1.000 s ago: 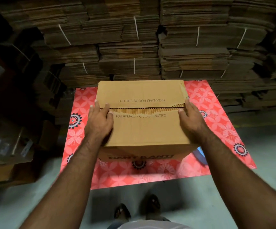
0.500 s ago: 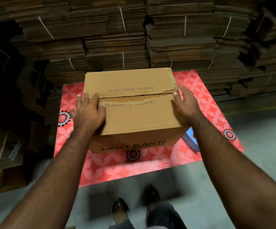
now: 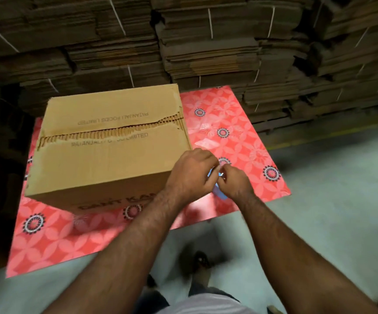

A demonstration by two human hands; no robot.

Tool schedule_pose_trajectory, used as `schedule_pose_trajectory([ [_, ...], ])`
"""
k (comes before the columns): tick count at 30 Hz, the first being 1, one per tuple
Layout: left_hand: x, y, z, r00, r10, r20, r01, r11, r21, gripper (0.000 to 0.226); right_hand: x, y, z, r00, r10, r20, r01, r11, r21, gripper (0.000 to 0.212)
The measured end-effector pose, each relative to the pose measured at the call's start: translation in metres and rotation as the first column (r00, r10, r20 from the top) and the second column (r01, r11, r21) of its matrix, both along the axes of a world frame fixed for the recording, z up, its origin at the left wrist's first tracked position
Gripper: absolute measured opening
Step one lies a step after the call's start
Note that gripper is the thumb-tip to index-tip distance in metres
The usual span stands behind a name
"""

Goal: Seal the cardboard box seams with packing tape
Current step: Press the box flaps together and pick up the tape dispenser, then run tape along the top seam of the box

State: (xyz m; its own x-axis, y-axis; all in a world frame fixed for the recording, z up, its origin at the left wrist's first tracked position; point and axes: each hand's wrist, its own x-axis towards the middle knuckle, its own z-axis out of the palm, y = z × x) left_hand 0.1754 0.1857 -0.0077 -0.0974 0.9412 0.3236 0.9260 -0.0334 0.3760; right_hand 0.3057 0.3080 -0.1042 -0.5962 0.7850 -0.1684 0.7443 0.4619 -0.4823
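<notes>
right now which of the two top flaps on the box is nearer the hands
The near flap, the one below the torn corrugated seam. The left hand sits at its right corner; the far flap lies beyond the seam.

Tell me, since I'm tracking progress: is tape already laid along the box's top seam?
No: the top seam of the cardboard box shows bare torn corrugation, with no tape on it.
</notes>
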Motion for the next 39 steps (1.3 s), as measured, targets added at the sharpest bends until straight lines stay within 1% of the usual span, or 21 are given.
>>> schedule_pose_trajectory([
  [4, 0.018, 0.008, -0.010, 0.996, -0.018, -0.085, 0.011, 0.997, -0.078, 0.021, 0.000, 0.001, -0.029, 0.988, 0.151, 0.035, -0.151, 0.989, -0.004, 0.059],
  [8, 0.019, 0.009, -0.018, 0.990, -0.026, -0.141, 0.008, 0.992, -0.130, 0.021, 0.000, 0.001, -0.038, 0.999, 0.031, -0.034, -0.035, 0.992, -0.121, 0.055],
  [10, 0.019, 0.011, -0.022, 0.993, -0.013, -0.120, 0.000, 0.994, -0.106, 0.019, 0.000, 0.002, -0.041, 0.997, 0.047, -0.068, -0.055, 0.991, -0.123, 0.046],
  [12, 0.019, 0.012, -0.024, 0.997, 0.023, -0.079, -0.028, 0.997, -0.071, 0.016, 0.000, 0.007, -0.041, 0.993, 0.039, -0.114, -0.053, 0.991, -0.119, 0.035],
  [14, 0.018, 0.015, -0.022, 0.997, 0.080, -0.005, -0.080, 0.997, -0.022, 0.013, 0.002, 0.019, -0.034, 0.986, -0.005, -0.169, -0.015, 0.993, -0.119, 0.030],
  [15, 0.018, 0.017, -0.020, 0.993, 0.105, 0.044, -0.106, 0.994, 0.011, 0.011, 0.004, 0.028, -0.028, 0.983, -0.031, -0.182, 0.003, 0.989, -0.148, 0.033],
  [17, 0.018, 0.022, -0.013, 0.975, 0.159, 0.158, -0.173, 0.981, 0.082, 0.011, 0.010, 0.044, -0.009, 0.977, -0.058, -0.206, -0.003, 0.959, -0.283, 0.051],
  [19, 0.014, 0.029, -0.001, 0.929, 0.233, 0.288, -0.277, 0.953, 0.125, 0.011, 0.015, 0.059, 0.012, 0.951, -0.074, -0.299, -0.040, 0.933, -0.359, 0.070],
  [20, 0.011, 0.032, 0.005, 0.902, 0.267, 0.341, -0.329, 0.934, 0.140, 0.010, 0.016, 0.063, 0.026, 0.931, -0.083, -0.356, -0.057, 0.929, -0.365, 0.072],
  [22, 0.001, 0.038, 0.019, 0.866, 0.309, 0.394, -0.397, 0.903, 0.166, 0.009, 0.013, 0.070, 0.056, 0.880, -0.117, -0.459, -0.076, 0.921, -0.381, 0.066],
  [24, -0.012, 0.040, 0.034, 0.852, 0.326, 0.409, -0.426, 0.886, 0.182, 0.013, 0.003, 0.072, 0.089, 0.841, -0.162, -0.516, -0.064, 0.918, -0.392, 0.058],
  [26, -0.026, 0.038, 0.050, 0.843, 0.353, 0.405, -0.456, 0.868, 0.193, 0.017, -0.010, 0.071, 0.121, 0.812, -0.195, -0.550, -0.031, 0.927, -0.375, 0.057],
  [28, -0.042, 0.032, 0.066, 0.834, 0.389, 0.392, -0.494, 0.842, 0.217, 0.018, -0.025, 0.063, 0.149, 0.806, -0.152, -0.572, -0.033, 0.954, -0.299, 0.057],
  [30, -0.059, 0.020, 0.083, 0.820, 0.429, 0.379, -0.536, 0.808, 0.244, 0.016, -0.042, 0.049, 0.171, 0.850, -0.028, -0.526, -0.047, 0.990, -0.130, 0.064],
  [32, -0.076, 0.002, 0.096, 0.794, 0.482, 0.371, -0.585, 0.773, 0.246, 0.016, -0.061, 0.032, 0.188, 0.893, 0.084, -0.443, -0.061, 0.996, 0.064, 0.063],
  [34, -0.095, -0.021, 0.105, 0.735, 0.529, 0.424, -0.643, 0.742, 0.190, 0.020, -0.083, 0.015, 0.197, 0.892, 0.188, -0.412, -0.124, 0.976, 0.176, 0.061],
  [35, -0.104, -0.034, 0.109, 0.681, 0.531, 0.504, -0.667, 0.735, 0.126, 0.024, -0.094, 0.005, 0.201, 0.876, 0.243, -0.417, -0.170, 0.964, 0.205, 0.060],
  [36, -0.113, -0.046, 0.114, 0.593, 0.514, 0.620, -0.674, 0.738, 0.033, 0.027, -0.104, -0.004, 0.204, 0.859, 0.297, -0.418, -0.213, 0.948, 0.235, 0.059],
  [37, -0.121, -0.059, 0.118, 0.473, 0.484, 0.736, -0.657, 0.750, -0.071, 0.032, -0.114, -0.013, 0.207, 0.843, 0.347, -0.411, -0.252, 0.930, 0.268, 0.059],
  [38, -0.129, -0.071, 0.123, 0.343, 0.450, 0.824, -0.621, 0.767, -0.161, 0.036, -0.124, -0.023, 0.211, 0.832, 0.387, -0.397, -0.283, 0.912, 0.297, 0.058],
  [39, -0.137, -0.083, 0.126, 0.235, 0.420, 0.877, -0.580, 0.784, -0.220, 0.041, -0.134, -0.034, 0.215, 0.821, 0.420, -0.386, -0.310, 0.896, 0.317, 0.058],
])
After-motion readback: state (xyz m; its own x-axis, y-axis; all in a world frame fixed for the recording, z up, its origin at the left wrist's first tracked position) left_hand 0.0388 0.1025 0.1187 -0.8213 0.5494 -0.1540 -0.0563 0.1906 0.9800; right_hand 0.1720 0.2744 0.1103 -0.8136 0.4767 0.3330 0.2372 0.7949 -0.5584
